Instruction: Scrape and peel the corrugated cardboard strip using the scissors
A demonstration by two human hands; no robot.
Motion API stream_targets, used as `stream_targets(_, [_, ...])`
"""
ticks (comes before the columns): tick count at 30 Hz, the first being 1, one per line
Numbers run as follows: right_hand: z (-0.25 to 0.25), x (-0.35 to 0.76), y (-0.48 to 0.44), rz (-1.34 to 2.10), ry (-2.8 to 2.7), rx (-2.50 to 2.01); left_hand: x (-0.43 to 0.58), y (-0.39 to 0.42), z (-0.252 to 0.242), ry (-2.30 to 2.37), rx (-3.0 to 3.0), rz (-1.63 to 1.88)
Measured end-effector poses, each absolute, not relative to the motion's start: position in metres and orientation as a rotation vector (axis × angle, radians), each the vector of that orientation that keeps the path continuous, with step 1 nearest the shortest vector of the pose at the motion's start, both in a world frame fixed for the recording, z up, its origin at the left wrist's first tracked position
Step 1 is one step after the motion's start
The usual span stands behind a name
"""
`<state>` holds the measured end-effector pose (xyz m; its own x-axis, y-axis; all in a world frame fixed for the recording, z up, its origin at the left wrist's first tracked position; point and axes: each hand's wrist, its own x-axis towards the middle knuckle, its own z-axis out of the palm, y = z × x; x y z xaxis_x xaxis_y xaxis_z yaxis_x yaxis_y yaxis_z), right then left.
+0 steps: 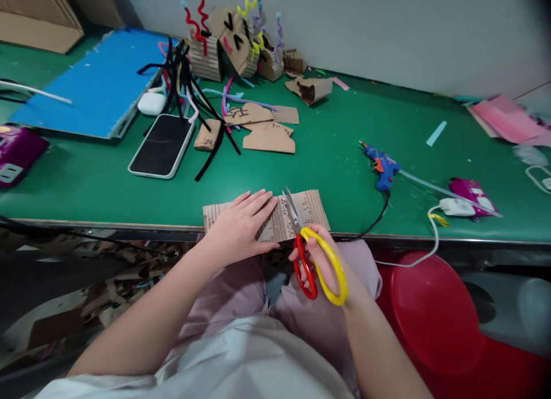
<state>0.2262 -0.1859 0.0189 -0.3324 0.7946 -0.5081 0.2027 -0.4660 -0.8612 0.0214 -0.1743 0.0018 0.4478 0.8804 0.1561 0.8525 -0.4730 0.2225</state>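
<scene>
A strip of corrugated cardboard [310,206] lies along the near edge of the green table, its ridges and torn paper patches facing up. My left hand [241,224] rests flat on its left part, fingers stretched out and pointing away from me. In my right hand [321,255] is a pair of scissors [331,272] with one yellow and one red handle loop. The blades are slightly parted and lie over the cardboard, pointing away from me, just right of my left fingertips. Whether a blade passes under the cardboard I cannot tell.
A blue glue gun [383,166] lies to the right, its cord running over the table edge. Beyond my left hand are a phone [163,146], black pipe cleaners [176,77] and cut cardboard pieces [269,140]. Cardboard figures [232,40] stand against the wall. A red stool [434,313] is below right.
</scene>
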Motion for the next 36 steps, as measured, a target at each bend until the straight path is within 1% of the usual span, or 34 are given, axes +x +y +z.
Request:
stream_targets(4, [0.021,0.229,-0.184,1.851,-1.275,-1.454,0.022,-0.174,0.002,1.565,2.574,0.387])
stream_targets(8, [0.023,0.256,-0.201,1.846,-1.209,-1.371,0.022,-0.173,0.001,1.609,2.56,0.394])
stream_targets(15, [0.009,0.298,-0.245,2.022,-1.023,-1.455,0.023,-0.17,0.0,1.655,2.529,0.369])
stream_targets(19, [-0.003,0.299,-0.253,2.089,-0.98,-1.453,0.023,-0.17,0.0,1.66,2.521,0.363])
stream_targets(23, [-0.004,0.296,-0.253,2.14,-0.913,-1.493,0.023,-0.17,0.0,1.655,2.519,0.365])
stream_targets(36, [-0.011,0.298,-0.258,2.033,-1.05,-1.432,0.023,-0.17,0.0,1.658,2.52,0.368])
